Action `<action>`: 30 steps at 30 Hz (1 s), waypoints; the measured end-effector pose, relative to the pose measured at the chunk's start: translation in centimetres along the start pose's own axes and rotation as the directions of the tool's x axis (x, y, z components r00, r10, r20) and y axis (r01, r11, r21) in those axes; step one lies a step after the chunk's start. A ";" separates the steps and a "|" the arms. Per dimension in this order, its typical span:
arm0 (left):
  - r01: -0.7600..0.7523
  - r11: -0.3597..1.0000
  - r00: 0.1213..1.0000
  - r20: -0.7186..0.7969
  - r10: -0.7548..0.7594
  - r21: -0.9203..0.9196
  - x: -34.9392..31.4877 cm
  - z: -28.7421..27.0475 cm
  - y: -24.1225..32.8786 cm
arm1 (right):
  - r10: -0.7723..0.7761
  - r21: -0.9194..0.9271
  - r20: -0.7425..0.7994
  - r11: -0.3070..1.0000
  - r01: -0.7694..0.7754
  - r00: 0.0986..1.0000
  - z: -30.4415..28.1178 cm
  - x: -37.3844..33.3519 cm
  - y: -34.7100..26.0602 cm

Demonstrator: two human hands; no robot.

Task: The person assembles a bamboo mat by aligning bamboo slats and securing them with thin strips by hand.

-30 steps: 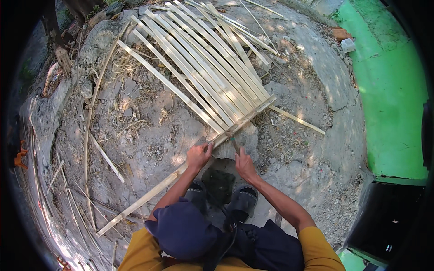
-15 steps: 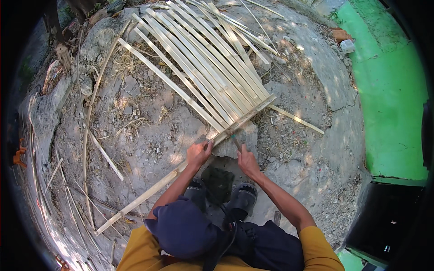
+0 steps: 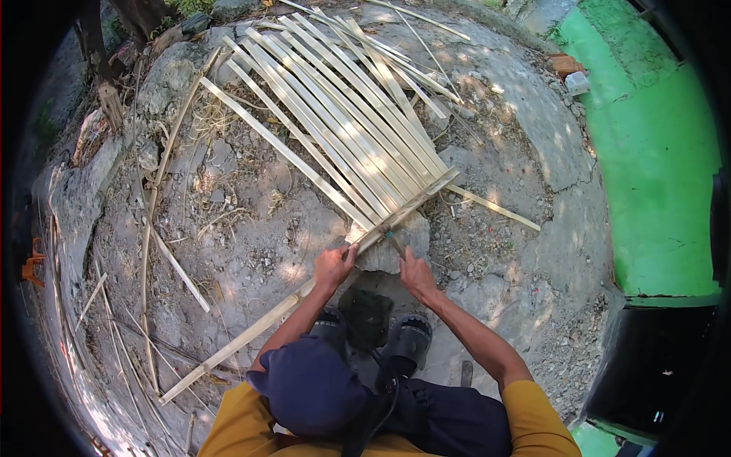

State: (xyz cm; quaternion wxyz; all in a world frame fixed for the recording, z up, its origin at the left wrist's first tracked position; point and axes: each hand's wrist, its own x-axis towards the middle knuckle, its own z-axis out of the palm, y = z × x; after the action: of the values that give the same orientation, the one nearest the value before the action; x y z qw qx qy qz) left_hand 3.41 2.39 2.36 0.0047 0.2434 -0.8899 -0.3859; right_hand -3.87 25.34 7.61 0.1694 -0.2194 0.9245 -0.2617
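Observation:
My left hand [image 3: 333, 267] grips a long bamboo strip [image 3: 251, 327] that runs from lower left up to the right across the ground. My right hand [image 3: 417, 276] is closed on the handle of a small tool [image 3: 394, 244], whose tip meets that strip just above a grey stone [image 3: 392, 247]. Beyond the strip, a fan of many split bamboo slats [image 3: 343, 114] lies side by side, their near ends resting under or against the crossing strip. My feet in dark sandals [image 3: 407, 343] sit below the hands.
Loose thin bamboo slivers [image 3: 152, 228] lie on the dirt at left. One slat [image 3: 495, 207] sticks out to the right. A green painted wall [image 3: 647, 152] stands at right, with bricks [image 3: 571, 72] near its base. Rocks edge the upper left.
Both hands have stayed at the crossing strip with only slight shifts; the right hand has edged a little toward the strip. The slats have not visibly moved.

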 end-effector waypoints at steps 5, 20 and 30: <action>-0.026 1.000 0.999 -0.042 0.026 0.006 -0.3 0.4 -0.8 | -0.091 0.143 -0.175 0.983 0.117 0.980 -0.4 0.2 -0.9; 0.042 0.999 0.998 0.051 -0.041 -0.015 -0.6 -1.5 -0.2 | 0.081 0.044 -0.205 0.996 -0.074 0.975 -7.3 -11.5 5.1; 0.237 0.584 0.972 0.187 -0.146 -0.776 8.1 -2.8 -5.5 | 0.348 -0.403 -0.002 0.858 -0.319 0.938 -7.8 -34.7 18.2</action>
State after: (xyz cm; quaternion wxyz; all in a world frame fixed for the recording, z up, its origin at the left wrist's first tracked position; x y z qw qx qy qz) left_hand -0.85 -6.27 -0.87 0.0248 0.2901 -0.5937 -0.7502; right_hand 16.42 59.63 10.58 0.1969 -0.0949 0.9754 -0.0274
